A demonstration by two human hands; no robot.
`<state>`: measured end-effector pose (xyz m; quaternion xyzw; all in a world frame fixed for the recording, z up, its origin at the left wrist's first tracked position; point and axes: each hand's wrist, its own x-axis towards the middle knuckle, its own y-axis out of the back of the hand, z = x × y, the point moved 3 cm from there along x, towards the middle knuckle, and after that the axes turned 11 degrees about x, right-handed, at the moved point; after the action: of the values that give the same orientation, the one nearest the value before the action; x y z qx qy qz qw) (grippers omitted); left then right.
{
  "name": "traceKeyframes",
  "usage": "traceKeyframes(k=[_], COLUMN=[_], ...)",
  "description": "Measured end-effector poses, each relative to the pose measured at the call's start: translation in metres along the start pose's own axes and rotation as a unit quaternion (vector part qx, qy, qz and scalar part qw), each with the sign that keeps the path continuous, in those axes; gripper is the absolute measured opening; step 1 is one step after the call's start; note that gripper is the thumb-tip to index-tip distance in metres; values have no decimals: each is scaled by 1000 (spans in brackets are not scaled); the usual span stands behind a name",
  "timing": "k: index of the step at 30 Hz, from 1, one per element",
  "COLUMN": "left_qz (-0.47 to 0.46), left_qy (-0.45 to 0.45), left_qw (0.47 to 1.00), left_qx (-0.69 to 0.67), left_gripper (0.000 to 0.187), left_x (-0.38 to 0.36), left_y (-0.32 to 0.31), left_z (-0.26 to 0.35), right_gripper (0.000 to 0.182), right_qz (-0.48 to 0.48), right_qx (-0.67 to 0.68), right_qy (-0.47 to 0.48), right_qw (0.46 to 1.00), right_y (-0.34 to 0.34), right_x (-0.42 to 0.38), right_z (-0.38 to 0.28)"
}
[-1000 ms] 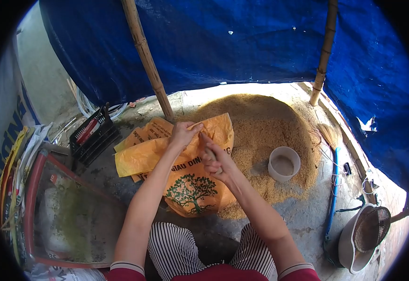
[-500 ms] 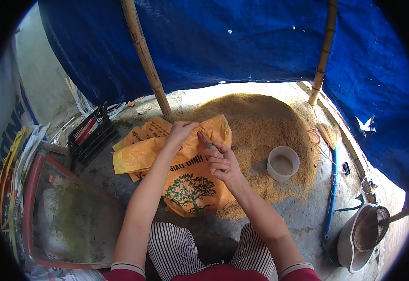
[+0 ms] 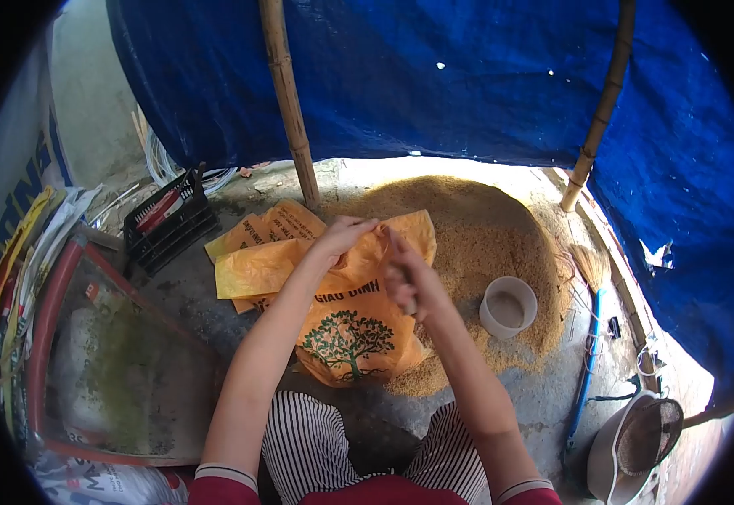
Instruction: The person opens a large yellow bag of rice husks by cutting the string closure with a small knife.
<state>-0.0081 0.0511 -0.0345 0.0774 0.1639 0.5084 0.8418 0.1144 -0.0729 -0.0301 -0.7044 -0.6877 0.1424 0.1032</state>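
An orange woven sack [image 3: 346, 290], printed with a green tree and black lettering, lies in front of my knees against the heap of grain. My left hand [image 3: 346, 240] is closed on the folded upper part of the sack, its fingertips pinched near the top edge. Just to the right, my right hand [image 3: 416, 279] is at the same edge, fingers curled and smeared by motion. A thin dark object shows by its fingertips, too blurred to name.
Behind and right of the sack spreads a heap of golden grain [image 3: 493, 240], with a white tub [image 3: 508, 307] standing in it. A broom [image 3: 592, 337] and a bucket with a sieve [image 3: 615, 446] lie right. A black crate [image 3: 169, 220] and red-framed panel [image 3: 119, 370] stand left.
The view has shifted slightly, so the scene sits further right at the top. My right hand has moved at the sack's edge and is now blurred; my left hand keeps its grip.
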Motion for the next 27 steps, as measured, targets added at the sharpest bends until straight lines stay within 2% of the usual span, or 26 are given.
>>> traceKeyframes(k=[1,2,4,5,6,7,8,10,14,15,16,17,18,19,20,21,23,27], left_qz=[16,23,18,64,62,60,57,61,34,29,27,25,19,46,73,69,39,45], left_qy=[-39,-41,-46,-78,-78,-58,-38,-53,-71,-73,-100,-126,-129,-207,-283,-284,-295,-339], left_qw=[998,998,999,994,995,996,996,996,997,997,995,991,991,977,956,956,952,938], left_qx=[54,46,22,31,27,40,56,28,0,-2,9,18,18,-9,-36,-37,68,61], left_gripper=[41,41,44,42,42,41,40,38,32,32,25,22,22,15,9,9,2,7], left_x=[0,1,15,21,13,-2,-11,-14,-36,-37,-37,-38,-31,-21,-12,-17,-27,-22], left_y=[0,0,-3,-5,-5,-2,1,3,4,4,6,6,2,-1,-4,-3,-4,-8], left_z=[1,-1,-15,-23,-17,-6,-1,-8,5,4,5,5,-2,-7,-11,-6,2,-2], right_gripper=[50,46,45,46,47,51,51,54,58,58,59,59,60,62,62,62,63,61], right_qz=[-129,-239,-216,-182,-145,-121,-119,-98,-51,-27,-3,2,-11,-24,-18,-25,-32,-26], right_qx=[312,585,560,465,363,313,312,223,120,20,-78,-78,-153,-226,-226,-260,-291,-292], right_qy=[-77,-148,-147,-126,-103,-102,-103,-100,-111,-114,-116,-115,-103,-89,-88,-109,-131,-118], right_qw=[938,761,786,857,915,937,937,965,985,993,990,990,983,970,970,959,947,949], right_y=[8,13,14,16,19,17,14,13,6,1,-3,-6,-8,-10,-12,-15,-21,-22], right_x=[3,4,1,1,0,-5,-7,-9,-20,-25,-29,-31,-33,-34,-36,-38,-44,-45], right_z=[-6,-16,-25,-24,-23,-26,-29,-35,-43,-48,-53,-57,-63,-68,-73,-75,-78,-80])
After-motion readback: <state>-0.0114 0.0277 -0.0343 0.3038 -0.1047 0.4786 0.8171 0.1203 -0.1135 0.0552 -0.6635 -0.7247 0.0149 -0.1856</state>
